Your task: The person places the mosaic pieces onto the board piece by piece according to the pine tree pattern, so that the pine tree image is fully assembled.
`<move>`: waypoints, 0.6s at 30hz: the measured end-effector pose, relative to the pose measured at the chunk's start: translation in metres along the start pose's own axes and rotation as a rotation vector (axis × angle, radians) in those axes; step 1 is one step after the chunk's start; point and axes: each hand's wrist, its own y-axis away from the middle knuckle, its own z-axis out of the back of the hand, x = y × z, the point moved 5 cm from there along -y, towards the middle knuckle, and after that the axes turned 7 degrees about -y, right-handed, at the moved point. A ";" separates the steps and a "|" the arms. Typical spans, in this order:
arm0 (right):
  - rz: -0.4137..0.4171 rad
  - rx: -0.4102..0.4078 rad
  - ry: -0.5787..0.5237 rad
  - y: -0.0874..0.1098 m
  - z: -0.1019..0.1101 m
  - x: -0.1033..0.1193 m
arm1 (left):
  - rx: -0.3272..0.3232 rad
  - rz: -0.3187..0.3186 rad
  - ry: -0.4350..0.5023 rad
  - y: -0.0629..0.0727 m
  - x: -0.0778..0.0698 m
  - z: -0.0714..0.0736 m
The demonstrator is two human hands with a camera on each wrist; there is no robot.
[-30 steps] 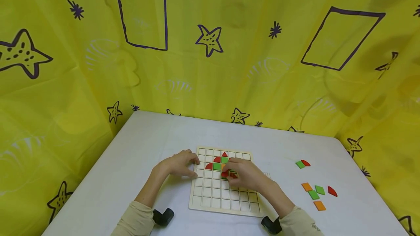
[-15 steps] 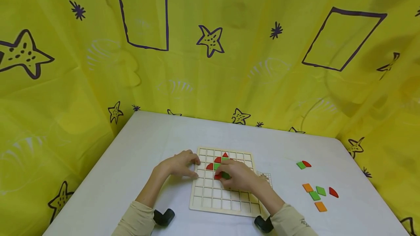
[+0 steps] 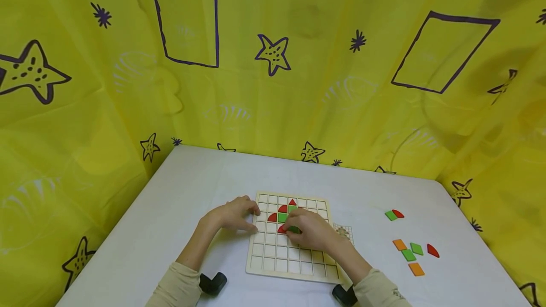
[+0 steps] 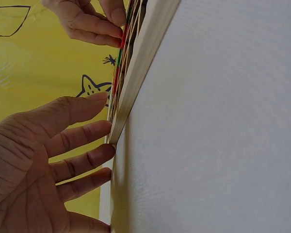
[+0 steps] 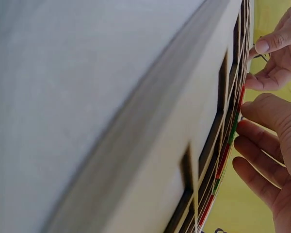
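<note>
A pale wooden grid board (image 3: 269, 264) lies on the white table, with red, green and orange flat pieces in several of its cells. At its left edge rests my left hand (image 3: 233, 213), thumb and fingers spread against the rim; the left wrist view shows the fingers (image 4: 82, 162) apart. Over the board's middle is my right hand (image 3: 314, 230), its fingertips touching a red quarter-circle piece (image 3: 281, 229) that lies flat in a cell. In the right wrist view the thumb (image 5: 262, 110) and fingers are parted at the board's surface. The right hand hides part of the pattern.
Loose pieces lie to the right: a green one (image 3: 391, 215) beside a red one (image 3: 398, 213), orange ones (image 3: 416, 269), more green ones (image 3: 408, 255) and another red one (image 3: 432, 250). A small printed grid card (image 3: 344, 232) sits at the board's right edge. A yellow curtain (image 3: 273, 98) surrounds the table.
My right hand has moved left across the board with the red quarter-circle piece, which now lies flat in a cell. The left hand has stayed at the board's edge.
</note>
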 end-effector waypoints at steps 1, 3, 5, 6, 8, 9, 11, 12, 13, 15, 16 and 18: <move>0.002 -0.006 0.003 0.000 0.000 0.000 | 0.000 0.001 0.000 0.000 0.000 0.000; 0.004 -0.014 0.007 0.001 0.000 0.000 | 0.000 0.000 0.001 0.000 0.000 -0.001; 0.005 -0.016 0.008 0.003 0.000 -0.001 | -0.001 -0.003 0.004 0.000 0.000 -0.001; 0.003 -0.019 0.007 0.004 0.001 -0.001 | 0.000 -0.004 0.003 0.000 -0.001 -0.001; 0.005 -0.032 0.005 0.007 0.002 -0.001 | 0.000 -0.007 0.004 0.000 -0.001 -0.001; 0.005 -0.039 0.002 0.009 0.003 -0.001 | -0.001 -0.010 0.004 0.000 -0.001 -0.001; 0.005 -0.056 -0.002 0.013 0.006 -0.001 | -0.002 -0.013 0.004 0.000 -0.001 -0.001; 0.002 -0.065 -0.004 0.016 0.007 -0.002 | -0.003 -0.015 0.003 0.000 -0.001 0.000; 0.001 -0.071 -0.001 0.018 0.008 -0.002 | -0.004 -0.016 0.003 0.000 -0.001 0.000; -0.008 -0.084 0.004 0.024 0.011 -0.004 | -0.004 -0.016 0.002 0.000 -0.001 0.000; -0.015 -0.091 0.009 0.027 0.012 -0.005 | -0.004 -0.012 0.002 0.000 0.000 0.000; -0.026 -0.103 0.011 0.032 0.015 -0.007 | -0.003 -0.008 -0.001 0.000 0.000 -0.001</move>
